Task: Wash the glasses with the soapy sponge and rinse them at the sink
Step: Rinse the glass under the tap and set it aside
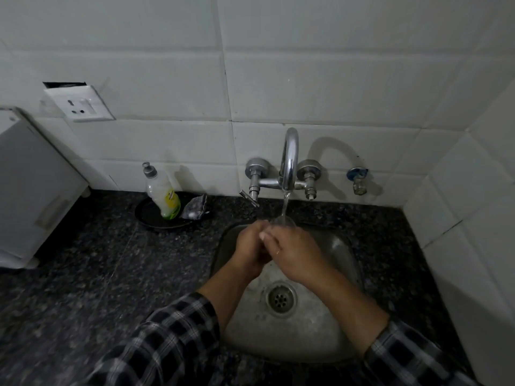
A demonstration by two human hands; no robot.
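Observation:
Over the steel sink (pixel 328 338) my left hand (pixel 252 246) and my right hand (pixel 292 253) are clasped together around a clear glass (pixel 284 220). Only the glass's rim shows beyond my fingers; the rest is hidden. Water runs from the curved chrome tap (pixel 289 160) straight into the glass's open mouth. A soapy sponge (pixel 195 208) lies on a black dish (pixel 156 220) left of the sink, apart from both hands.
A dish soap bottle (pixel 163 193) stands on the same black dish. The drain (pixel 281 299) sits below my forearms. Dark granite counter (pixel 97 274) surrounds the basin. A grey appliance (pixel 30 188) stands far left, a wall socket (pixel 80 103) above, tiled wall corner at right.

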